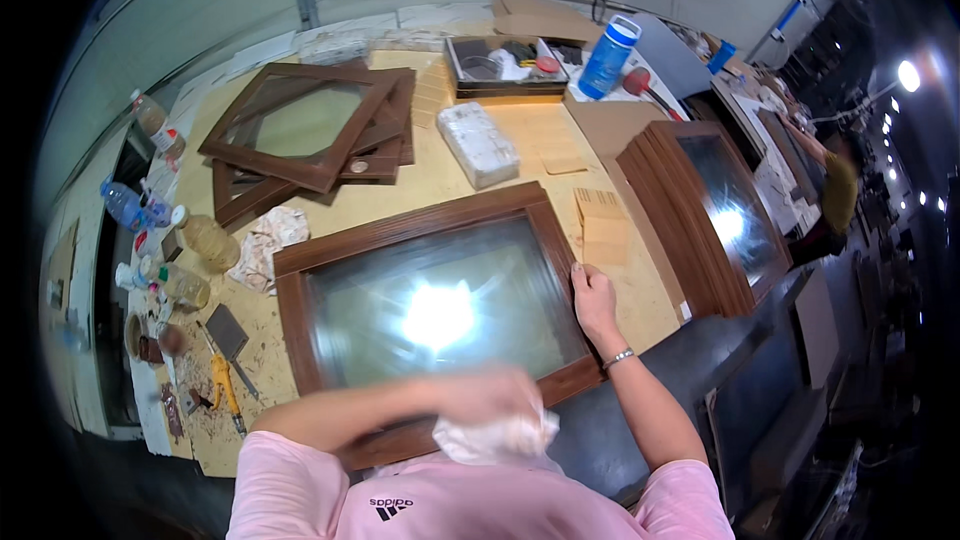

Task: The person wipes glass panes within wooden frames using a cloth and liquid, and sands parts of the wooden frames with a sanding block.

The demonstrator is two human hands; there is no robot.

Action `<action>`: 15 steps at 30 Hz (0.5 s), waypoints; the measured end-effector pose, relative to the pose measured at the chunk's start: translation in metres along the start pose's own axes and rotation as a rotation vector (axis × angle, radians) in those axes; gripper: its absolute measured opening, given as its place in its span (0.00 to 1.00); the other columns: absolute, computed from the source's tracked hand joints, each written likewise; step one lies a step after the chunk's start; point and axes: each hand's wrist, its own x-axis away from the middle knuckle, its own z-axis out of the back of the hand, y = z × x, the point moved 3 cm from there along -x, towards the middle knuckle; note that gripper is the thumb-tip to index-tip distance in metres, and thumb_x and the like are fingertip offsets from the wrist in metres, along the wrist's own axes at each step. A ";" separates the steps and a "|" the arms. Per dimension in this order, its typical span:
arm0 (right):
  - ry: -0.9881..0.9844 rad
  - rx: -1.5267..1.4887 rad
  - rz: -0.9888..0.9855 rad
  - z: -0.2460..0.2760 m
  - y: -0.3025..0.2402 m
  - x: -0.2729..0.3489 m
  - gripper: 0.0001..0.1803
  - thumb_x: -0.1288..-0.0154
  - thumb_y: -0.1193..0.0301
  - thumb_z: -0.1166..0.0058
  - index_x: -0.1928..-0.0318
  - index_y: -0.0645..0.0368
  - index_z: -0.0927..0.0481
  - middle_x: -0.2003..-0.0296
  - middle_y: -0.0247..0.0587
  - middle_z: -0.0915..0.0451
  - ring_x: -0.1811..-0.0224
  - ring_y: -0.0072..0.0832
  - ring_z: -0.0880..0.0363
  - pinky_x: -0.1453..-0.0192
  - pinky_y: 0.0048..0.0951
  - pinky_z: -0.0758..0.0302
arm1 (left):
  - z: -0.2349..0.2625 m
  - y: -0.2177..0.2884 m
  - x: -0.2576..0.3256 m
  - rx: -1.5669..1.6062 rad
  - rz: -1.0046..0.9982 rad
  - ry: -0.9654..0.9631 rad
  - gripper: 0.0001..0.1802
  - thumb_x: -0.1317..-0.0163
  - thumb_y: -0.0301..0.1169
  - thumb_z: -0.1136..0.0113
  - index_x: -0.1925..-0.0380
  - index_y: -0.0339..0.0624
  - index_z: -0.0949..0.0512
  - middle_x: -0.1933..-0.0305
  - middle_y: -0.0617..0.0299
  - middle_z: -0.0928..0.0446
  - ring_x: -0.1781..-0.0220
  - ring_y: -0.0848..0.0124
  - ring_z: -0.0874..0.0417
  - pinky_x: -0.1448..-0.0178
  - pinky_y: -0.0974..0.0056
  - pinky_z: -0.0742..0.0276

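A brown wooden-framed glass panel [560,250] lies on the bench in front of me, with a lamp mirrored brightly in its glass. My right hand [595,302] grips the panel's right side, the thumb along the frame's edge. Across the near part of the panel reaches my left forearm. My left hand [495,393], smeared by motion, is closed on a white cloth [500,437] at the near rail. The cloth hides part of that rail; the left fingers themselves are hard to make out.
More framed panels [330,180] lie piled at the back left; others stand stacked [690,220] at right. A white wrapped block [478,145], a tray of odds and ends [510,70] and a blue bottle [608,57] stand behind. Bottles [207,240] and a yellow-handled tool [224,385] line the left. Another person [838,185] works far right.
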 end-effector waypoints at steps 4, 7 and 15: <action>-0.006 -0.161 -0.080 -0.012 0.025 -0.010 0.27 0.26 0.54 0.57 0.65 0.68 0.17 0.76 0.54 0.22 0.72 0.43 0.24 0.63 0.41 0.30 | 0.109 -0.077 -0.074 0.022 0.198 0.527 0.16 0.35 0.28 0.47 0.49 0.38 0.22 0.50 0.47 0.21 0.44 0.51 0.22 0.39 0.51 0.27; 0.032 -0.350 -0.082 -0.020 0.032 -0.014 0.28 0.25 0.55 0.58 0.64 0.70 0.17 0.76 0.54 0.20 0.70 0.38 0.22 0.61 0.39 0.29 | 0.071 -0.090 -0.101 -0.806 0.299 0.487 0.19 0.41 0.26 0.45 0.48 0.40 0.22 0.44 0.43 0.26 0.45 0.44 0.25 0.40 0.49 0.27; -0.014 -0.567 -0.104 -0.007 0.038 -0.012 0.23 0.27 0.63 0.51 0.66 0.75 0.17 0.69 0.41 0.16 0.64 0.23 0.23 0.54 0.29 0.28 | -0.032 0.002 -0.025 0.127 0.105 -0.393 0.19 0.41 0.27 0.42 0.48 0.41 0.22 0.48 0.48 0.22 0.44 0.55 0.21 0.38 0.56 0.28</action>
